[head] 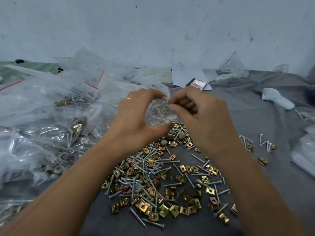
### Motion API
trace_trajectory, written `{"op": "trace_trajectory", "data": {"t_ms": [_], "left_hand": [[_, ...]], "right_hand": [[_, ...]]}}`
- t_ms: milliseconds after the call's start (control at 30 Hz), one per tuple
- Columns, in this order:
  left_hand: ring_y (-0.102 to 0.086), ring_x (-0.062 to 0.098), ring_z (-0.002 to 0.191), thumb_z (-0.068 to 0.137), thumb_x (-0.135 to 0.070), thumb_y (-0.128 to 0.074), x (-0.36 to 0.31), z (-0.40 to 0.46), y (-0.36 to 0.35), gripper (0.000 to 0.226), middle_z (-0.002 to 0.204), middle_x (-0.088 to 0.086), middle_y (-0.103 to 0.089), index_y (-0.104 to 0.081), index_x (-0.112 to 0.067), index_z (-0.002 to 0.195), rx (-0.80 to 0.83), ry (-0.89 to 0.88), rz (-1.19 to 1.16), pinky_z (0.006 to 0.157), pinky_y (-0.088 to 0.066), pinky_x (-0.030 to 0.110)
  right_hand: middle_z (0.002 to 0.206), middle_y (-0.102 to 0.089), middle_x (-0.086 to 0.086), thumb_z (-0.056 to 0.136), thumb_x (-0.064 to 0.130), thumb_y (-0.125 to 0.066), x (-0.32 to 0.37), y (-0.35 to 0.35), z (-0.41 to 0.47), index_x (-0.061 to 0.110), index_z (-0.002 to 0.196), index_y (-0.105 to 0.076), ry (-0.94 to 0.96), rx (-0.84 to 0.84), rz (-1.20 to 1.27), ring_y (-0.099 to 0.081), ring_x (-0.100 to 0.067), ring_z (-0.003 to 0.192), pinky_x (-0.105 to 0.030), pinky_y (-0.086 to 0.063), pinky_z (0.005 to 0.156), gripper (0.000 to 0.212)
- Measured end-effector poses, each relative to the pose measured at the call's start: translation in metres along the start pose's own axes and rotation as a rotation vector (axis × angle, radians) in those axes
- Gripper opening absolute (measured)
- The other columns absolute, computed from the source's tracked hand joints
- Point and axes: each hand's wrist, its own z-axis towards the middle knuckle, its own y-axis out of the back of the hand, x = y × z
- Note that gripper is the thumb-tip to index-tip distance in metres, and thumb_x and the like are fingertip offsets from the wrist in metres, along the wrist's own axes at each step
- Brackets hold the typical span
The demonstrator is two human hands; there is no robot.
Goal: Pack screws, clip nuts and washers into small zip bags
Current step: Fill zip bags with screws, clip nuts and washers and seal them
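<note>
A small zip bag point(157, 111) is held up between two bare hands, above a loose heap of hardware point(153, 176) spread on a grey cloth-covered surface point(255, 116).

The left hand point(136, 120) is curved in an arc, its forefinger pinching the top of the bag's red-lined mouth and its thumb tip pressing the lower corner of that mouth; the mouth appears to be kept spread this way so that parts can be fed in. The right hand point(196, 111) is closed in a pinch at the opening, its fingers point(175, 103) bunched together on what seems to be a small part or the bag's edge; which of the two cannot be told.

Inside the bag, just beyond the fingertips of both hands, a few small brass-coloured pieces and thin metal shafts are seen through the clear plastic. A count cannot be made.

Directly below the fingers lies the supply: silver screws point(146, 169), gold-coloured clip nuts point(173, 210) and a few grey round washers point(137, 186), mixed together. Judging by the size of the heap, much packing remains.

To the left of the left hand's fingers, a mound of filled zip bags point(51, 116) is piled, with screws, clip nuts and grey washers visible inside them. Beyond the fingers, empty bags and paper sheets point(187, 74) lean against a pale wall point(153, 23).
</note>
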Motion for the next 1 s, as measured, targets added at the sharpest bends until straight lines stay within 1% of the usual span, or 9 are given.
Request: {"op": "trace_trajectory", "data": {"t_ms": [67,167,300,367,467,567,667,800,1000], "left_hand": [[-0.052,0.017,0.12,0.077,-0.052,-0.076,0.001,0.0,0.0,0.061,0.123,-0.008,-0.063,-0.061,-0.027,0.13,-0.007,0.002,0.001,0.101,-0.046,0.049],[-0.052,0.015,0.12,0.084,-0.049,-0.082,0.005,0.001,0.002,0.054,0.121,-0.013,-0.061,-0.061,-0.027,0.128,-0.048,0.019,-0.004,0.104,-0.044,0.048],[-0.051,0.01,0.122,0.087,-0.045,-0.083,0.011,0.0,0.007,0.046,0.112,-0.028,-0.053,-0.061,-0.031,0.124,-0.098,0.05,-0.048,0.103,-0.04,0.032],[-0.052,0.008,0.122,0.088,-0.044,-0.082,0.014,0.0,0.009,0.045,0.113,-0.028,-0.054,-0.062,-0.027,0.125,-0.117,0.063,-0.075,0.099,-0.039,0.023],[-0.052,0.007,0.122,0.088,-0.043,-0.08,0.015,0.0,0.012,0.044,0.118,-0.018,-0.058,-0.062,-0.025,0.124,-0.132,0.068,-0.085,0.095,-0.035,0.008],[-0.052,0.007,0.122,0.089,-0.041,-0.081,0.015,0.0,0.012,0.043,0.121,-0.014,-0.06,-0.062,-0.023,0.124,-0.145,0.07,-0.076,0.094,-0.034,0.006],[-0.052,0.007,0.122,0.09,-0.043,-0.08,0.015,0.0,0.012,0.044,0.123,-0.013,-0.061,-0.062,-0.024,0.125,-0.142,0.07,-0.077,0.095,-0.034,0.006],[-0.053,0.008,0.124,0.089,-0.045,-0.078,0.015,-0.001,0.013,0.045,0.125,-0.011,-0.062,-0.061,-0.024,0.125,-0.133,0.063,-0.075,0.097,-0.035,0.011],[-0.053,0.008,0.123,0.09,-0.042,-0.08,0.016,0.0,0.014,0.044,0.123,-0.013,-0.061,-0.062,-0.022,0.125,-0.143,0.075,-0.082,0.096,-0.034,0.007]], "right_hand": [[0.088,-0.073,0.015,0.089,0.016,-0.08,0.003,-0.006,-0.001,0.019,0.1,-0.076,0.002,0.002,0.007,-0.069,0.003,0.085,-0.012,-0.054,0.077,0.012],[0.096,-0.076,0.011,0.097,0.022,-0.073,0.001,-0.002,-0.001,0.022,0.108,-0.076,-0.039,-0.04,0.134,-0.073,-0.007,0.092,-0.031,-0.061,0.083,0.012],[0.09,-0.077,0.008,0.1,0.02,-0.068,-0.017,0.016,0.0,0.025,0.104,-0.075,-0.142,-0.158,0.165,-0.075,-0.012,0.084,-0.042,-0.063,0.081,0.009],[0.085,-0.076,0.009,0.096,0.019,-0.073,-0.03,0.02,-0.003,0.027,0.098,-0.076,-0.225,-0.039,0.061,-0.073,-0.009,0.081,-0.041,-0.062,0.081,0.009],[0.079,-0.073,0.014,0.088,0.019,-0.083,-0.04,0.019,-0.01,0.034,0.085,-0.077,-0.292,0.294,-0.134,-0.067,-0.002,0.076,-0.027,-0.055,0.075,0.016],[0.08,-0.069,0.017,0.084,0.022,-0.086,-0.041,0.011,-0.012,0.043,0.08,-0.075,-0.269,0.476,-0.272,-0.061,0.001,0.076,-0.013,-0.042,0.067,0.024],[0.08,-0.058,0.019,0.083,0.033,-0.086,-0.038,0.002,-0.011,0.043,0.097,-0.079,-0.253,0.572,-0.392,-0.053,0.003,0.074,-0.012,-0.034,0.062,0.018],[0.081,-0.05,0.018,0.088,0.035,-0.082,-0.039,-0.006,-0.008,0.038,0.121,-0.074,-0.314,0.67,-0.537,-0.048,0.0,0.074,-0.014,-0.031,0.06,0.034],[0.084,-0.05,0.018,0.09,0.036,-0.079,-0.04,-0.007,-0.011,0.038,0.116,-0.075,-0.325,0.63,-0.507,-0.053,-0.002,0.081,-0.018,-0.036,0.065,0.026]]}}
